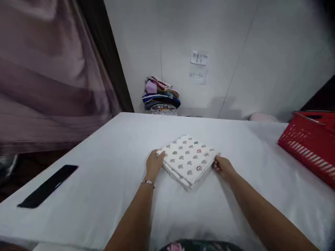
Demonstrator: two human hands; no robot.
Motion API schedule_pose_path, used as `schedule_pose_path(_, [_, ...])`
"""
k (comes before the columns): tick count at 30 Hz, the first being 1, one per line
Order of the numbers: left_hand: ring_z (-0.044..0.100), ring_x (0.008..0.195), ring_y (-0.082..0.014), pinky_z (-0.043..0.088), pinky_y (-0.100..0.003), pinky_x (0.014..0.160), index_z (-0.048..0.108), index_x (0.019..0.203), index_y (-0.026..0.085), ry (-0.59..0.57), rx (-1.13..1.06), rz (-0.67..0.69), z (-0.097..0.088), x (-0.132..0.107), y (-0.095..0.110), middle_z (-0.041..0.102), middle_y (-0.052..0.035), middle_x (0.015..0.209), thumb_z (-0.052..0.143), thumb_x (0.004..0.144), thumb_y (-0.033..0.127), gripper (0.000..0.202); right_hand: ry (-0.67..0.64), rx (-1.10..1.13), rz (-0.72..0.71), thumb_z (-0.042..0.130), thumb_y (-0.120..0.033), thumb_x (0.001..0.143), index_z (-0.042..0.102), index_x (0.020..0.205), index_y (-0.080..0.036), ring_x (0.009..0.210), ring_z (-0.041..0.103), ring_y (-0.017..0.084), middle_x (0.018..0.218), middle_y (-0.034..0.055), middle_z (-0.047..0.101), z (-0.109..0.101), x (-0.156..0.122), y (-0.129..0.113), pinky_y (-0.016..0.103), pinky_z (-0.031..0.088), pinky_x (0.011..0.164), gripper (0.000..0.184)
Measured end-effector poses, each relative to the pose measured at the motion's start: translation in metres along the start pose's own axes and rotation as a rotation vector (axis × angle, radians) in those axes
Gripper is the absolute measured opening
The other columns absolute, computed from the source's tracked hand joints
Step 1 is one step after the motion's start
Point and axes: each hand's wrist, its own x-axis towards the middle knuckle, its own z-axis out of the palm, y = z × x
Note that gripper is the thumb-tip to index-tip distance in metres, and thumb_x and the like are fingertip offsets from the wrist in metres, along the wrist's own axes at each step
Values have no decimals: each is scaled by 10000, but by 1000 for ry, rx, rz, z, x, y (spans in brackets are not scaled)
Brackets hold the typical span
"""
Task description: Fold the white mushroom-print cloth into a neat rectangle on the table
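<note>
A white cloth [187, 157] printed with small grey, red and teal motifs is folded into a layered square, turned cornerwise in front of me. My left hand [155, 163] pinches its left corner, with the thumb on top. At the opposite corner, my right hand [222, 165] has its fingers curled around the edge, partly hidden under the fabric. The corner nearest me shows several stacked layers.
The cloth rests on a white-covered table [110, 146]. A flat black object [48, 186] lies at the left, and a red plastic basket [310, 143] stands at the right. Beyond the far edge is a pile of folded fabrics [161, 94] against the wall. A pinkish curtain [49, 76] hangs at left.
</note>
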Motion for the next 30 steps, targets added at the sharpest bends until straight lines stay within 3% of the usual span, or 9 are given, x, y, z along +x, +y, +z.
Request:
schedule_pose_path(3, [546,1044,-253,429,-388,915,543,1161,139,191,80,88,-8,-13,7,591,-130,1136,515,819,470,476,-7,5,6,508,-194,821,425,526,-171,304,370,43,401,-29,445,-2,1,2,135,243,261,307])
schedule_pose_path(6, [529,1044,-235,424,-385,931,593,1088,171,230,101,306,-13,-33,15,598,-94,1093,519,829,341,318,-23,20,-2,540,-195,798,425,550,-175,323,383,41,425,-40,444,-4,5,4,131,243,266,275])
schedule_pose_path(8, [524,1042,-210,426,-368,933,622,1036,205,109,98,506,-12,-48,19,611,-59,1064,509,816,221,248,-33,33,-13,570,-196,776,423,563,-178,336,394,42,437,-45,444,-4,7,6,129,244,269,259])
schedule_pose_path(11, [487,1120,-205,396,-388,970,635,1042,251,-131,140,725,-9,-64,18,600,-25,1145,496,766,95,346,-42,43,-24,602,-207,751,422,579,-183,343,396,46,443,-46,450,-6,9,8,131,245,266,250])
schedule_pose_path(13, [466,1159,-217,373,-420,984,635,1054,259,-188,187,768,-6,-67,15,592,-23,1186,495,761,82,370,-46,45,-24,612,-212,742,421,583,-185,341,392,46,445,-45,455,-6,10,8,133,245,265,250])
schedule_pose_path(19, [518,1103,-218,348,-446,969,639,1038,259,-194,316,844,-6,-55,18,631,-31,1137,506,771,89,343,-47,46,-21,588,-176,751,419,583,-182,338,402,45,446,-46,453,-5,8,6,132,244,272,238])
schedule_pose_path(23, [568,1022,-205,300,-469,998,651,996,262,-133,376,923,-10,-45,18,676,-18,1034,466,815,101,305,-44,58,-31,581,-165,755,421,592,-183,332,396,44,442,-51,452,-4,9,5,134,236,272,229])
schedule_pose_path(30, [573,1046,-214,319,-475,991,647,1008,245,-93,410,969,-6,-43,6,669,-34,1080,438,809,104,322,-47,61,-20,539,-142,762,434,592,-178,333,410,45,446,-49,458,-3,11,4,133,234,275,203])
